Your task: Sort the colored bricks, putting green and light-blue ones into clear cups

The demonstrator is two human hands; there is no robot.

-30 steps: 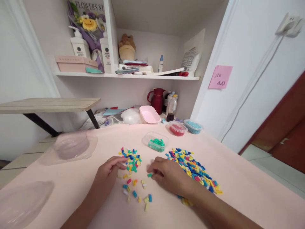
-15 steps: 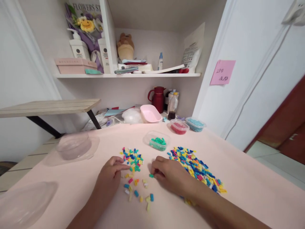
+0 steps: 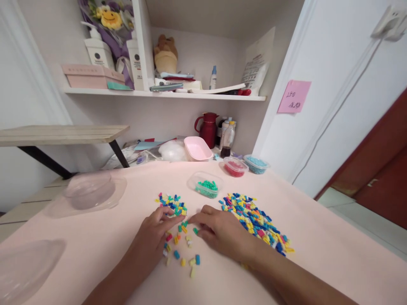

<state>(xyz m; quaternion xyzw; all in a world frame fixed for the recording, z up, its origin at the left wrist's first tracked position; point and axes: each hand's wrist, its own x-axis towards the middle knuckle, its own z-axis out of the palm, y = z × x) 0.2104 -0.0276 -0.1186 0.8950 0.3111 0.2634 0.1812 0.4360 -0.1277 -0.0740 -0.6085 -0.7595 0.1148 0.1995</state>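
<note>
Small coloured beads lie in two piles on the pink table (image 3: 318, 254): a small pile (image 3: 171, 203) at centre and a larger pile (image 3: 254, 218) to the right. Loose beads (image 3: 182, 250) are scattered between my hands. My left hand (image 3: 154, 235) rests palm down, its fingertips touching beads at the small pile's near edge. My right hand (image 3: 219, 231) lies beside it, index finger stretched toward the same spot, with a green bead (image 3: 195, 231) at its thumb. The fingertips of both hands nearly meet. A clear tub of green beads (image 3: 206, 186) stands just beyond.
Tubs of red beads (image 3: 234, 166) and blue beads (image 3: 256, 163) stand at the back right, beside a pink tray (image 3: 197, 148) and a red jug (image 3: 209, 129). Clear plastic lids (image 3: 87, 192) lie at the left. A shelf (image 3: 165, 94) hangs above.
My right index finger has stretched left toward the small pile, and my left fingers have moved right to meet it. The view has shifted slightly.
</note>
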